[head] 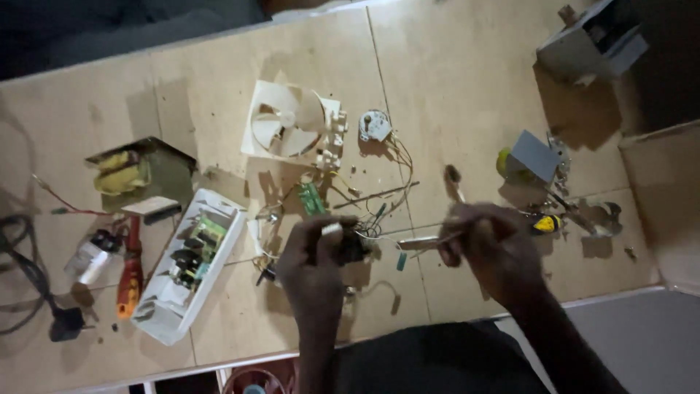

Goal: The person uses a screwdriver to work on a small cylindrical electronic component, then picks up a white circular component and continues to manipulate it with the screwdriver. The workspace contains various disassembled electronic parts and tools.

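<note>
Fingers of the left hand clamp a small dark part above the near table; the right hand pinches a thin tool. Loose wires could snag, and the tool might slip.

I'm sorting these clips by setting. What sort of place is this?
Probably a makeshift electronics repair bench. On the plywood worktop lie a white plastic fan, a transformer and an open white casing holding a circuit board. The left hand grips a small dark part; the right hand holds a thin tool.
</note>
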